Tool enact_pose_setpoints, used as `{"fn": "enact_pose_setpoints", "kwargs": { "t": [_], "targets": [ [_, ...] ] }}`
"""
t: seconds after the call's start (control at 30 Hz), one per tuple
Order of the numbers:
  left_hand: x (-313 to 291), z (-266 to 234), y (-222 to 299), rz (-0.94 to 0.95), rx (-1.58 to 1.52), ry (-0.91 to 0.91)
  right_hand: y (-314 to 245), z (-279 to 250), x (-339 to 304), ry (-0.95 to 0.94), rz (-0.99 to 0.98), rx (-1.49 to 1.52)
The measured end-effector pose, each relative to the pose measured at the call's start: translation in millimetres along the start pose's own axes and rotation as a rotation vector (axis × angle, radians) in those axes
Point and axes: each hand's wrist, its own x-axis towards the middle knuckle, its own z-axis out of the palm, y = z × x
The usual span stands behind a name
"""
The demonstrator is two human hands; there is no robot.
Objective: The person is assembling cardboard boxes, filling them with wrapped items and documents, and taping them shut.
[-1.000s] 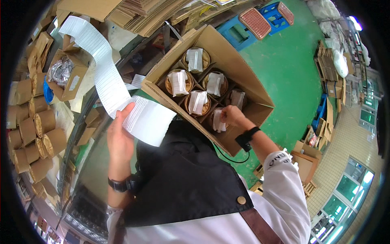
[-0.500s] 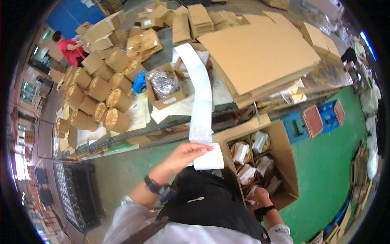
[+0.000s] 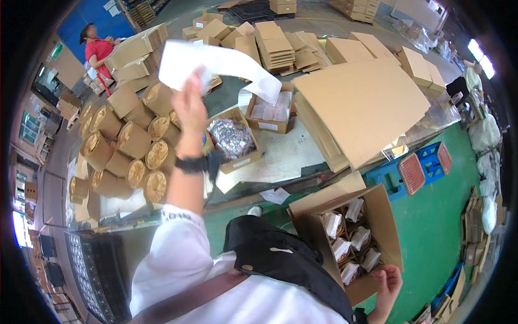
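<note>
My left hand (image 3: 190, 105) is raised over the table and closed on a long white paper strip (image 3: 229, 60). The strip arches right, and its far end hangs at a small carton (image 3: 268, 126) with white packets in it. At lower right, my right hand (image 3: 388, 281) is at the near right edge of an open carton (image 3: 386, 216). Its fingers are loosely bent, and nothing shows in them. Dividers part the inside of this carton, which has several round brown containers, each topped with a white packet (image 3: 360, 237).
Several brown paper tubs (image 3: 134, 140) lie grouped on the table's left. A carton of silvery packets (image 3: 251, 154) sits mid-table, and flat cardboard sheets (image 3: 361, 108) are stacked at right. Blue plastic stools (image 3: 388, 175) stand beyond the carton. A person in red (image 3: 97, 51) is at far left.
My left hand has swung up and left, pulling the paper strip across the table. My right hand has come out of the carton's inside to its edge, leaving a white packet there.
</note>
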Motion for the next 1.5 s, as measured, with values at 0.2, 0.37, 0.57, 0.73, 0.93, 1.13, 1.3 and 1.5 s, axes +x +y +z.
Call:
{"fn": "enact_pose_setpoints", "kwargs": {
  "t": [0.2,0.37,0.57,0.73,0.93,1.13,1.3,1.5],
  "targets": [
    [-165.8,26.7,-40.6,-1.156,-0.659,-0.730,-40.8,187.3,68.6,-0.324,-0.200,-0.004],
    [-182.6,13.9,-47.9,-0.829,-0.717,-1.200,-59.0,335.2,198.7,-0.720,0.361,0.116],
    [-152.2,-29.9,-85.0,-0.746,-0.644,-1.535,-23.8,408.5,225.8,-0.911,0.443,0.329],
    [-140.0,-45.1,-81.1,-0.313,-0.054,-1.109,-8.8,394.2,278.4,-0.547,-0.285,-0.227],
    [-159.3,-58.9,-104.4,-0.163,0.622,-1.310,-9.7,436.6,281.5,-0.522,-0.254,-0.264],
    [-152.0,-101.9,-80.5,-0.138,0.478,-1.139,-29.1,449.6,254.6,-0.374,-0.477,-0.354],
    [-140.6,-96.8,-80.7,-0.116,0.463,-1.033,-14.8,468.5,247.0,-0.372,-0.441,-0.753],
    [-144.4,-73.6,-93.4,-0.018,0.622,-1.255,-8.2,460.4,232.4,-0.430,-0.446,-0.797]
  ]
}}
